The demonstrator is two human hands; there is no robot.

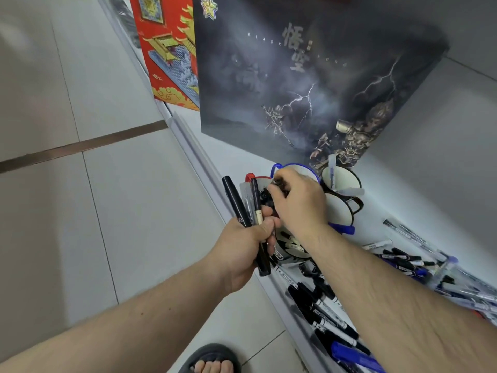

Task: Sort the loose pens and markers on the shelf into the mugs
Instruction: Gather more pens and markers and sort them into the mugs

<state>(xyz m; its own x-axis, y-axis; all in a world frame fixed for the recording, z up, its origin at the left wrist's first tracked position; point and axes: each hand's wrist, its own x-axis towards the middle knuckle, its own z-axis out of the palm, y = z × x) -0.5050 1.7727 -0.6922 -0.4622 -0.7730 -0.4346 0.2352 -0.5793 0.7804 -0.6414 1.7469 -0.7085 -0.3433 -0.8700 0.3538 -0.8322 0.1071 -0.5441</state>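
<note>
The left hand (243,244) is curled round a bundle of pens (248,208), gripping them near their lower ends so that the caps fan upward: a thick black marker, a clear-barrelled pen and a dark pen with a red tip behind. This hand hangs just off the front edge of the shelf (242,154), over the tiled floor (80,157).

The right hand (297,200) reaches across the shelf edge and sits above the cluster of mugs (340,208). Its fingers are bent downward and pinch something dark over the mouth of the nearest mug; what exactly it holds cannot be told. Four mugs appear to stand touching one another: a blue-rimmed one (298,169) partly hidden under the right hand, a black-rimmed one (340,179) behind it holding a clear pen upright, another black-rimmed one beside the right wrist, and a patterned one below the hands.

Loose pens and markers (330,319) lie in heaps along the shelf to the right of the mugs, running under the right forearm and out to the frame's right edge, black and blue mixed, some reaching close to the front lip. A blue cap (343,228) lies just beside the mugs.

Behind the mugs a large dark box (309,76) with lightning artwork stands close, and a red box (172,55) stands farther along. Between the dark box and the shelf lip a strip of bare white shelf remains. A foot in a dark sandal (211,360) stands on the floor below.
</note>
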